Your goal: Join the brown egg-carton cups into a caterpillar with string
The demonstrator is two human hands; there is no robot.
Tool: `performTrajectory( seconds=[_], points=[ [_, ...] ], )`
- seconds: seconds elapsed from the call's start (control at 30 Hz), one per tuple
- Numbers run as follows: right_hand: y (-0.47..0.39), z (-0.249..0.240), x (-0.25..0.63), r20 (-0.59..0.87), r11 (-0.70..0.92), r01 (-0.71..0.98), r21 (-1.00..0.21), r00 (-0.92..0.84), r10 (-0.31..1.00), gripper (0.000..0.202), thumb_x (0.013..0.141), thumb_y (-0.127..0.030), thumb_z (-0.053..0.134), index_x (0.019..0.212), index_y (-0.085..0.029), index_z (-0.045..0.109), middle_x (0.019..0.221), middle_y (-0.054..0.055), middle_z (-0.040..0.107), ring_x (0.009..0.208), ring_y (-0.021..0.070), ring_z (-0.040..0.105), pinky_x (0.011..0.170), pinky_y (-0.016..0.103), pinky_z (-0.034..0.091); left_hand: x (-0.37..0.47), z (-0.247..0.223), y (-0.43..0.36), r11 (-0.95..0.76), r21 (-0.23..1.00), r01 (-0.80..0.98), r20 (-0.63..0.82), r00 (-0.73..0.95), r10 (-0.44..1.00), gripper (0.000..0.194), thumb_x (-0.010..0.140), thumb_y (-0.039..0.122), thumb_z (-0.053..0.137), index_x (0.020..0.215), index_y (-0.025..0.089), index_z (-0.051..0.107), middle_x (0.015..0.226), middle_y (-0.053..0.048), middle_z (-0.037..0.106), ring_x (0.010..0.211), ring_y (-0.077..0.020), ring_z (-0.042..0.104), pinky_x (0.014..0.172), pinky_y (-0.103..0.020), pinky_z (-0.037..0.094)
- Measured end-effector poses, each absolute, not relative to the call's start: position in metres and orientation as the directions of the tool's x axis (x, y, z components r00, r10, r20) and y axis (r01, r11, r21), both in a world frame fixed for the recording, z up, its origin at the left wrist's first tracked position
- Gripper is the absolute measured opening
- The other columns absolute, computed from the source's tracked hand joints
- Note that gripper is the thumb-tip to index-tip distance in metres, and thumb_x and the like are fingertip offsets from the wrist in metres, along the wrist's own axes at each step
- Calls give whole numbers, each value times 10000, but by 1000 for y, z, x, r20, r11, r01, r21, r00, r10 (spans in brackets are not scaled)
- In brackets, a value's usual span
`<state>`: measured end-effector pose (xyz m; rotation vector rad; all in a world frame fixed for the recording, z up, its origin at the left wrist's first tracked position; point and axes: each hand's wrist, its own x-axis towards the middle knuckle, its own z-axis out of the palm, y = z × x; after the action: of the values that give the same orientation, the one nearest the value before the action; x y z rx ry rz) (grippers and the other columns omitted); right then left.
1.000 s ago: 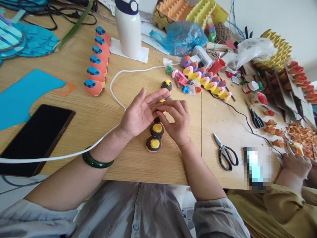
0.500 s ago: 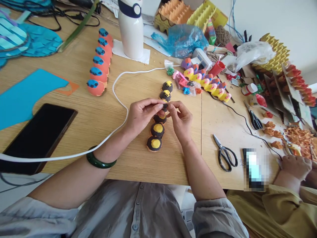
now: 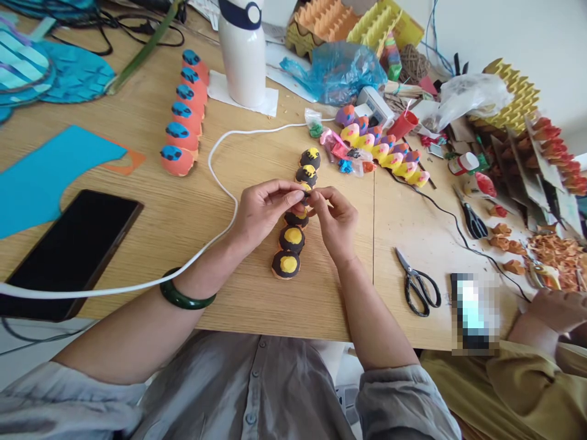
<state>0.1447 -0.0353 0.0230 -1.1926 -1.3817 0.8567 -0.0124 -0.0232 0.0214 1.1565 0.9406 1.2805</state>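
Observation:
My left hand and my right hand meet at the fingertips, pinching a small black piece of clay between them. Fingers hide most of that piece. Right beneath the hands lies a row of egg-carton cups coated in black, each topped with a yellow spot. Small black marks show on the yellow of the two far cups. The near yellow spots look plain. My hands cover the middle of the row.
An orange row of cups with blue tops lies left. A white cable crosses the table beside my left arm. A phone, a white bottle, scissors and painted cups surround the work. A co-worker's hand rests at right.
My fingertips have shifted very slightly around the black piece, and less of it shows now. At the right, the co-worker's hand has moved a little.

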Motion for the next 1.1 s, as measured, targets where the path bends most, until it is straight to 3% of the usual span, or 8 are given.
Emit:
performTrajectory(
  seconds=[0.2,0.37,0.57,0.87,1.1],
  points=[
    [-35,24,144,263,250,194,-948,45,964,255,879,-500,757,892,-246,737,907,-5,734,824,131,683,692,271,572,-12,20,-23,-86,972,-218,103,66,993,286,820,431,836,935,172,798,868,-43,794,718,-154,745,773,-307,639],
    [-35,25,143,229,213,186,-959,66,971,329,891,-565,718,863,-238,721,869,-2,721,802,137,675,673,281,578,-13,21,-24,-89,975,-202,110,96,989,368,852,487,800,1085,202,798,947,-44,798,711,-148,745,750,-296,633],
    [-35,27,144,192,181,164,-970,54,980,365,907,-591,685,860,-230,721,834,-1,710,765,130,659,648,272,567,-14,21,-23,-144,973,-181,163,96,982,269,856,432,806,977,192,819,927,-51,801,734,-154,745,760,-295,623],
    [-38,28,143,355,323,337,-884,36,934,102,908,-361,730,947,-267,717,913,-5,720,844,138,657,695,268,564,-12,20,-25,-79,982,-170,89,52,995,297,877,462,782,951,176,810,833,-45,785,714,-161,747,758,-306,628],
    [-38,27,143,409,374,366,-852,22,912,89,939,-321,680,883,-256,704,885,-5,719,837,139,658,703,283,567,-13,18,-23,-132,972,-196,156,110,982,318,859,446,804,1074,212,817,981,-54,808,776,-180,768,763,-311,645]
  ],
)
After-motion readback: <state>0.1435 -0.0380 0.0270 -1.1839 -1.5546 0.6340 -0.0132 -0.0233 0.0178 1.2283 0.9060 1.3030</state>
